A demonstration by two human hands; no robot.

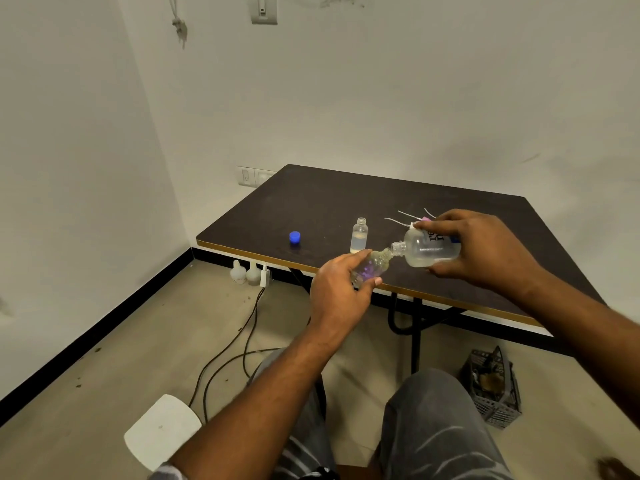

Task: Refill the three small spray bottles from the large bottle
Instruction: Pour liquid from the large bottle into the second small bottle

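1. Over the near edge of the dark rectangular table (346, 199), both hands meet, mouth to mouth with two bottles.
2. Left hand (337, 292): fingers and thumb curled round a small clear plastic spray bottle (370, 268), spray head off, held tilted with its neck up and to the right, off the table.
3. Right hand (485, 247): fingers wrapped over the top, thumb underneath, gripping the large clear plastic bottle with black lettering (427, 249). It is tipped on its side, with the open mouth pointing left and touching the small bottle's neck; clear liquid pools along its lower side.
4. Second small clear bottle (359, 235): upright on the table just behind the left hand, uncapped, roughly half full.
5. Round blue cap (294, 236): on the table, well left of the upright bottle.
6. White and pink spray heads with thin dip tubes (412, 220): lying on the table behind the right hand, partly hidden; count unclear.
7. Floor: two white plastic bottles (244, 271) by the wall under the table, black cables (225, 351), grey slatted crate (495, 393) on the right, white seat (162, 431) bottom left.
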